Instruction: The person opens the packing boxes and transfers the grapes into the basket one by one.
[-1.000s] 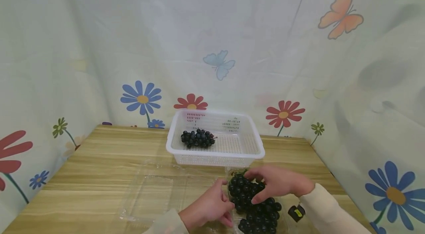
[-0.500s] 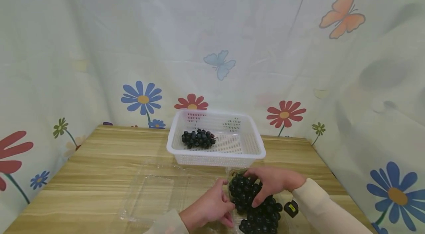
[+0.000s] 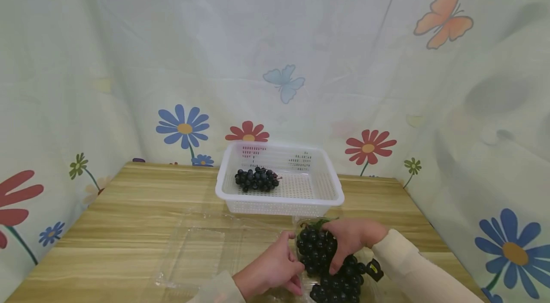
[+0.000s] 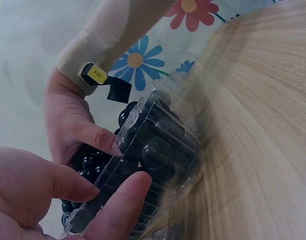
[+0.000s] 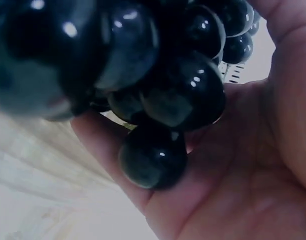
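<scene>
In the head view, black grapes (image 3: 315,250) fill a clear plastic clamshell box (image 4: 143,135) at the front right of the table. My right hand (image 3: 353,237) grips a bunch from above, thumb on the near side. Its fingers curl beneath several grapes (image 5: 182,95) in the right wrist view. My left hand (image 3: 275,265) pinches the box's left side, one fingertip at the rim and another against the outer wall. The clear lid (image 3: 199,253) lies opened out to the left on the table. Part of the bunch is hidden behind my right hand.
Behind the box stands a white perforated basket (image 3: 283,202), with one small bunch of dark grapes (image 3: 256,180) inside on the left. A black strap with a yellow label (image 4: 97,74) hangs by my right wrist. A flower-printed curtain (image 3: 206,55) encloses the wooden table (image 3: 107,226).
My right hand has shifted slightly and closed further around the grapes, its thumb tucked in between bunches. The black strap has swung left towards the grapes. My left hand stays in place.
</scene>
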Demonstrator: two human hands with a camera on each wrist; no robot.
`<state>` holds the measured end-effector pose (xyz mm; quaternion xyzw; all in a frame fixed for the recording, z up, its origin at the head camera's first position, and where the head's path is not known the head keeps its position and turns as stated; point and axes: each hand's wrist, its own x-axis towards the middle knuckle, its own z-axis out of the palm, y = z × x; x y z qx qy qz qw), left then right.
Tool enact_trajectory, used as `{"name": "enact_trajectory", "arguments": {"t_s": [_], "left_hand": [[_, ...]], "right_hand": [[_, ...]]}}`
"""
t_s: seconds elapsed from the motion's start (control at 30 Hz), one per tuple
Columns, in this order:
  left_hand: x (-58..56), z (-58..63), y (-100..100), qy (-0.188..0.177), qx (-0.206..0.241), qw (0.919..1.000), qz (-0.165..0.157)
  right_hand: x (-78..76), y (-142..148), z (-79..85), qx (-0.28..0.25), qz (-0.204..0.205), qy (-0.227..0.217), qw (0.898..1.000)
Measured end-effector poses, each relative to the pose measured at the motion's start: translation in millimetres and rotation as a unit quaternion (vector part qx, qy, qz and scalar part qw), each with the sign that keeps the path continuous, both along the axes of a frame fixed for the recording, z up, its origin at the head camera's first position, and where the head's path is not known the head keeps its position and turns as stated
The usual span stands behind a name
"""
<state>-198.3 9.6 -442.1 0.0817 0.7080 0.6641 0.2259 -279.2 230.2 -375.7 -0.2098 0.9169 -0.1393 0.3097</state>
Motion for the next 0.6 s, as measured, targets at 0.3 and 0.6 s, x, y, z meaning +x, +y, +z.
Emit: {"name": "enact_trajectory", "arguments": {"t_s": [0.3,0.6], "left_hand": [[0.1,0.9,-1,-0.004,0.009,0.9999,-0.003],[0.5,0.6,-2,0.001,0.007,1.0,-0.006]], "right_hand": [[-3.7,1,-5.9,-0.003,-0.021,-0.016,1.0],[-7.1,-2,-12.1,0.012,0.0,-0.007,1.0]]}}
